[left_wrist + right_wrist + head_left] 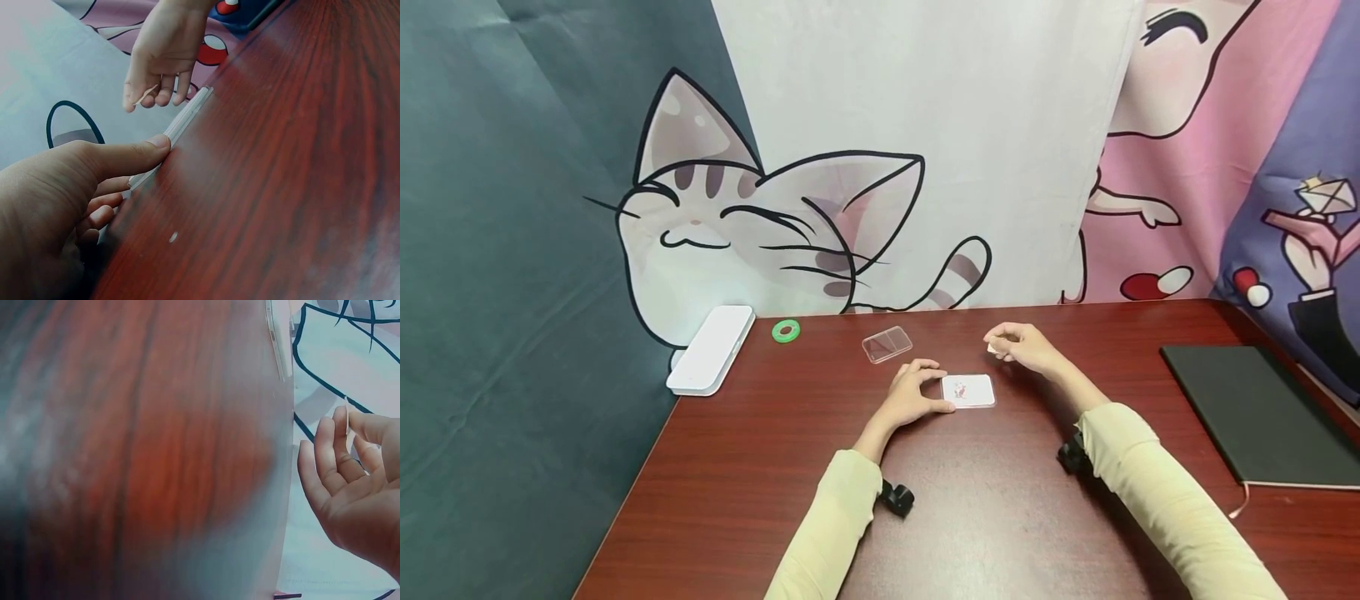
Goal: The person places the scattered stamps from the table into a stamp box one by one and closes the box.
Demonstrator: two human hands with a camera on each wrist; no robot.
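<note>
On the table, a flat white rectangular box [972,391] with rounded corners has a small reddish print on its top. My left hand [912,393] holds its left end, thumb on the near edge and fingers at the far edge. In the left wrist view the box [187,115] appears edge-on, the thumb pressed to its side. Just beyond the box's right end, my right hand [1028,346] is raised and pinches a small pale thin piece [994,348] between thumb and fingertips. The right wrist view shows this piece [348,419] edge-on; its kind is unclear.
A clear plastic rectangular cover [887,344] lies behind the left hand. Farther left are a green tape ring [777,332] and a long white case [711,350] at the table edge. A black notebook [1262,417] with a ribbon lies at the right. A printed curtain [1015,125] hangs behind.
</note>
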